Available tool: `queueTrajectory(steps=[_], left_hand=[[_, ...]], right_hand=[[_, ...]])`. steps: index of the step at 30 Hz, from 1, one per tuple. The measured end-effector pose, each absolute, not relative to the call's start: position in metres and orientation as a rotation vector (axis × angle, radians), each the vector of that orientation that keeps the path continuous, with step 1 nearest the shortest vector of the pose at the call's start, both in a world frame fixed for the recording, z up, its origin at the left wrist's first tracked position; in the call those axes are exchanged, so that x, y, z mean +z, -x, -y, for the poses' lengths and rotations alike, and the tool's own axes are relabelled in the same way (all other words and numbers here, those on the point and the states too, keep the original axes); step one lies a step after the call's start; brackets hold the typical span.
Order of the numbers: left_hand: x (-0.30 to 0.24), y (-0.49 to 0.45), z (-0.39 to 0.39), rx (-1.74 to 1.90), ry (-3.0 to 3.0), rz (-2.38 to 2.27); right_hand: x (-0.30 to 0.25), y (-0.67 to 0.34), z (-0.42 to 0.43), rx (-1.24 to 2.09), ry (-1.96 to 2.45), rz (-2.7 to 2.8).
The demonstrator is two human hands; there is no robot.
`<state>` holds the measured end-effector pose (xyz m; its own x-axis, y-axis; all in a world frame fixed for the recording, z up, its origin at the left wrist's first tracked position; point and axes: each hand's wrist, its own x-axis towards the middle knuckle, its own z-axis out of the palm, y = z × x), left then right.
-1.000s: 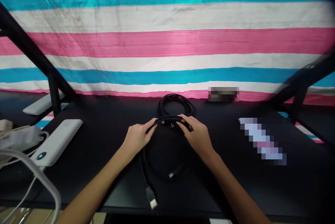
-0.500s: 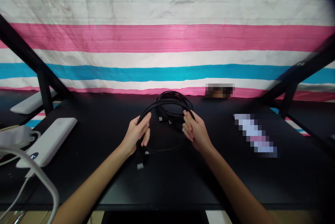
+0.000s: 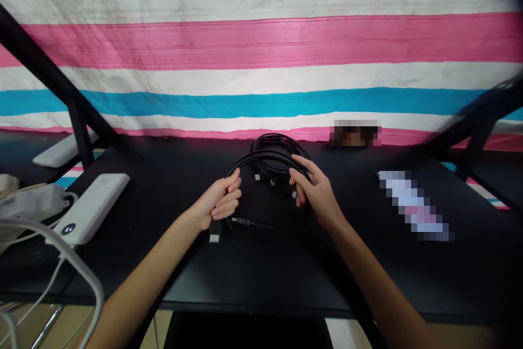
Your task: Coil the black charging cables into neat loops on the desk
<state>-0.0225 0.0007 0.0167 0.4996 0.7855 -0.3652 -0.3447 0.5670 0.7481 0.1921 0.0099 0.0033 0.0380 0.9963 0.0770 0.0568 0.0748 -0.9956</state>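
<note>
My left hand [image 3: 220,196] is closed round one side of a looped black cable [image 3: 265,154]. My right hand [image 3: 321,188] grips the loop's other side between thumb and fingers. The held strands arch between both hands above the black table. Below my left hand hangs a plug with a silver metal end [image 3: 214,238]. A smaller plug [image 3: 242,221] with a thin lead shows just right of it. Behind the arch lies a second coil of black cable [image 3: 280,138], with several light-coloured plug ends near its front. Part of that coil is hidden by my right hand.
To the left are a white power bank [image 3: 98,204], another white slab [image 3: 63,150], a white adapter [image 3: 36,202] and a white cable [image 3: 92,278]. A pixelated phone-like object [image 3: 414,204] lies right. Black slanted frame bars [image 3: 53,77] flank the table; a striped sheet hangs behind.
The view has tilted down and shifted a little left. My right hand's fingers have loosened and spread somewhat on the cable. The plugs below my left hand have swung slightly.
</note>
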Motion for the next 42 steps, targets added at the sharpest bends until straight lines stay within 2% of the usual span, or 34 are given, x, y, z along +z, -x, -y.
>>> queueTrajectory(steps=[4, 7, 12, 17, 21, 25, 31, 37, 42], left_hand=[[0.015, 0.02, 0.002, 0.657, -0.816, -0.859], [0.01, 0.015, 0.004, 0.783, -0.982, -0.972], [0.004, 0.012, 0.003, 0.997, -1.331, -1.201], [0.001, 0.013, 0.004, 1.046, -1.628, -1.322], [-0.002, 0.013, 0.003, 1.064, -1.644, -1.362], [-0.001, 0.011, 0.003, 1.133, -1.52, -1.33], [0.005, 0.018, -0.004, 1.397, -1.185, -1.292], [0.004, 0.023, -0.008, 1.564, -0.843, -1.162], [-0.002, 0.022, -0.01, 1.536, -0.797, -1.108]], right_hand=[[0.002, -0.188, -0.005, 0.756, 1.337, 1.517], [0.0, -0.186, -0.003, 0.557, 1.33, 1.658], [-0.006, -0.188, -0.006, 0.446, 1.308, 1.775], [-0.012, -0.188, -0.007, 0.412, 1.28, 1.876], [-0.013, -0.187, -0.006, 0.419, 1.287, 1.886], [-0.007, -0.186, -0.004, 0.605, 1.281, 1.746], [-0.002, -0.184, -0.004, 1.222, 1.215, 1.455], [-0.005, -0.17, 0.006, 1.693, 1.172, 1.395], [-0.005, -0.166, 0.011, 1.828, 1.212, 1.387]])
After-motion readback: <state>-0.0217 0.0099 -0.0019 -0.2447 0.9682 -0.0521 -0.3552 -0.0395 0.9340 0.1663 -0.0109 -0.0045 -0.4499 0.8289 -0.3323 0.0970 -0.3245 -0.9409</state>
